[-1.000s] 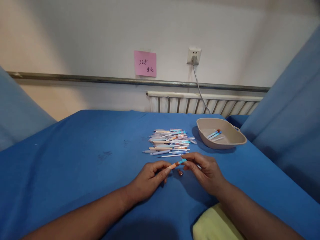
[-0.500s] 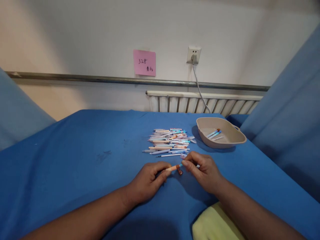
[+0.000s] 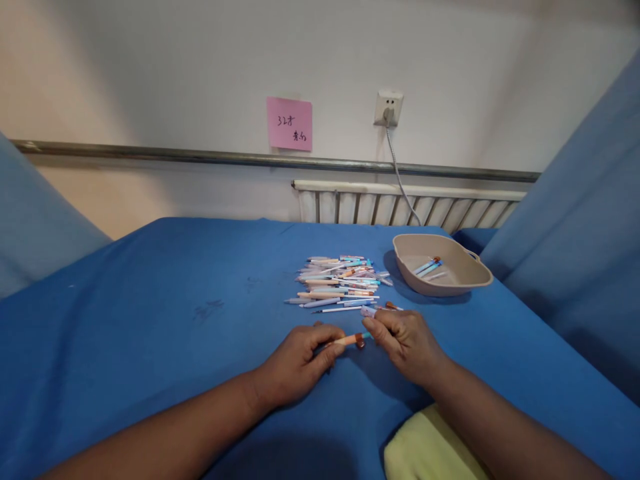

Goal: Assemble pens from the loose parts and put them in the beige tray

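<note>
My left hand (image 3: 305,363) is closed around a slim pen (image 3: 347,340) with an orange barrel, a brown part with a rounded knob and a teal end. Close by on the right, my right hand (image 3: 407,343) is closed, thumb and forefinger at that teal end. A pale printed pen piece (image 3: 369,311) and a brown-tipped piece (image 3: 393,306) stick out past the right fingers; whether the hand grips them is hidden. Just beyond both hands lies a heap of pens and pen parts (image 3: 335,283), white, peach, blue and brown.
On the right of the blue-covered table (image 3: 150,320) stands a beige basin (image 3: 445,287) with a few pens inside. A yellow cloth (image 3: 430,447) lies under my right forearm. Behind are a radiator (image 3: 370,200), a metal rail (image 3: 225,158) and a plugged-in cable (image 3: 397,170).
My right hand has turned slightly, and a brown-tipped piece now shows above its fingers. The pen in my left hand tilts a little less; the heap and basin stay put.
</note>
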A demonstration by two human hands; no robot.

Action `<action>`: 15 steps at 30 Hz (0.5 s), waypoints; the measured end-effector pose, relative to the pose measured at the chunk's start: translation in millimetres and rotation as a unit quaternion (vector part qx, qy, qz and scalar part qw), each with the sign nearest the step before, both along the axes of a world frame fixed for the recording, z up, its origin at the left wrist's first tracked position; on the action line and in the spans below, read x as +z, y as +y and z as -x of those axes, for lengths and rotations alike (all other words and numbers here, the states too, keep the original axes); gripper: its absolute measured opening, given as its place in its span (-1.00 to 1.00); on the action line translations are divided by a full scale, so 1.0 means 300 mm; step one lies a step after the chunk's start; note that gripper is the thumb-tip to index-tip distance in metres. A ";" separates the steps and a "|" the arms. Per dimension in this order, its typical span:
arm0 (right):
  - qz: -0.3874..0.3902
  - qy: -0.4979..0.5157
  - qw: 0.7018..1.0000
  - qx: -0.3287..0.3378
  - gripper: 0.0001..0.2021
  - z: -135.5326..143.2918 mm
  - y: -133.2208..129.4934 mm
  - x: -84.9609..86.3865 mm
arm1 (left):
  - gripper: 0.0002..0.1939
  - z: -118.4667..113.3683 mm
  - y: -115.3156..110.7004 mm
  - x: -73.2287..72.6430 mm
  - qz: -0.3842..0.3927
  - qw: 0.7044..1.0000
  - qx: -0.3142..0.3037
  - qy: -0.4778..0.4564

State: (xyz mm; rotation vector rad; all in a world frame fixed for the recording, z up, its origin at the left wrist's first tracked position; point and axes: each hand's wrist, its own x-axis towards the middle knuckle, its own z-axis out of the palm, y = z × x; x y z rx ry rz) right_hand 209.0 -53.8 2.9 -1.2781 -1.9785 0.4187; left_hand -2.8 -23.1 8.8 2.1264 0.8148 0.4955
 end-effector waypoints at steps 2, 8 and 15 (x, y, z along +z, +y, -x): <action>0.009 0.008 1.000 0.016 -0.57 -0.009 -0.002 0.001 | -0.71 -0.001 0.001 -0.003 0.013 1.000 0.000 -0.001; -0.009 0.099 0.995 0.020 -0.80 -0.018 -0.009 0.002 | -0.68 -0.001 0.017 -0.018 0.062 0.997 0.028 -0.031; -0.024 0.117 0.992 0.029 -0.91 -0.010 -0.001 0.003 | -0.70 -0.002 0.016 -0.019 0.085 0.995 0.031 -0.052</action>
